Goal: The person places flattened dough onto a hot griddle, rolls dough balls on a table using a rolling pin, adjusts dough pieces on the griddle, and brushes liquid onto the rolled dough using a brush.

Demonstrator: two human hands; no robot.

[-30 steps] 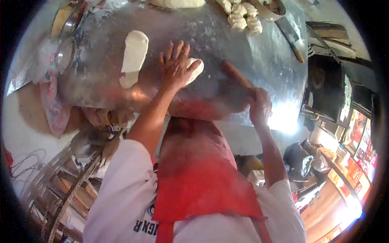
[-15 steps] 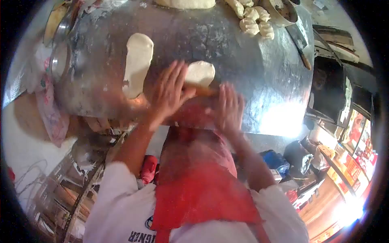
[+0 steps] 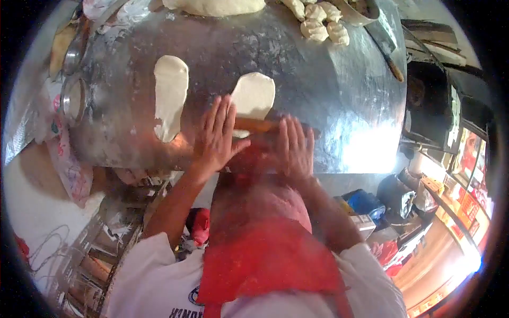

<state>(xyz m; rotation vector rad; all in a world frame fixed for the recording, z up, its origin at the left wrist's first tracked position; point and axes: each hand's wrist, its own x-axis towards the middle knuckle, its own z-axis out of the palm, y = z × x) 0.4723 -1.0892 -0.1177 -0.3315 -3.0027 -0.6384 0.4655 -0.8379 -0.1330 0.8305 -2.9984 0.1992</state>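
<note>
Under both palms lies a wooden rolling pin [image 3: 255, 125], crosswise near the front edge of a metal worktop [image 3: 122, 95]. My left hand [image 3: 214, 139] rests flat over its left end, fingers stretched forward and thumb out to the side. Over the right end is my right hand [image 3: 295, 146], also flat with straight fingers. A flattened oval of dough [image 3: 254, 95] extends ahead of the pin, and a bit of it shows on the near side. Left of my left hand lies a longer flat strip of dough [image 3: 170, 98].
A large dough mass [image 3: 217, 5] sits at the far edge. Several dough pieces [image 3: 315, 30] are beside a bowl [image 3: 358, 13] at the far right, near a wooden-handled tool [image 3: 393, 69]. A round metal container [image 3: 74, 99] stands at the left edge.
Both hands and the rolling pin have come slightly nearer to me. The oval of dough looks longer, and more of it shows ahead of the pin. The view has shifted a little.
</note>
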